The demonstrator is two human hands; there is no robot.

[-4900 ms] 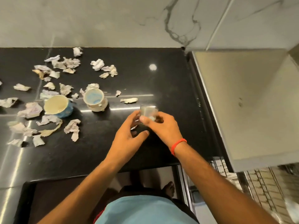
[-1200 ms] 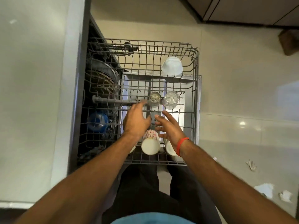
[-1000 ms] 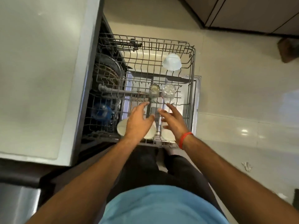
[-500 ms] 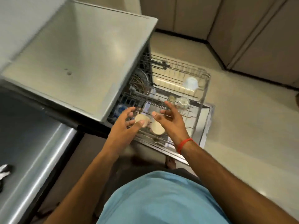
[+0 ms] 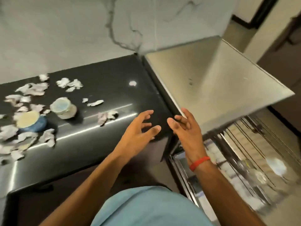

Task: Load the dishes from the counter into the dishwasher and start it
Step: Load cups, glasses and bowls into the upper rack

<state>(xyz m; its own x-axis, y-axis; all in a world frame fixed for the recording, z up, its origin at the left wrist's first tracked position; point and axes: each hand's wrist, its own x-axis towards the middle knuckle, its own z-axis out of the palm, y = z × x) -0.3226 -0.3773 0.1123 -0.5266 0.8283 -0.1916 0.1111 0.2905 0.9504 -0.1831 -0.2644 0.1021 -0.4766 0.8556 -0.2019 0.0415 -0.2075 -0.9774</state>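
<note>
Both hands empty, fingers spread and relaxed: left hand [image 5: 140,128] and right hand [image 5: 187,129] hover over the near right corner of the black counter [image 5: 104,88]. Two cups remain well left of the hands: a cream cup [image 5: 62,107] and, left of it, a blue cup [image 5: 31,122]. Paper scraps [image 5: 32,88] surround them; many, uncounted. Advice: take one cup per hand, gripping the sides, clear of the scraps. Dishwasher rack [image 5: 244,160] stands pulled out, right of the counter.
</note>
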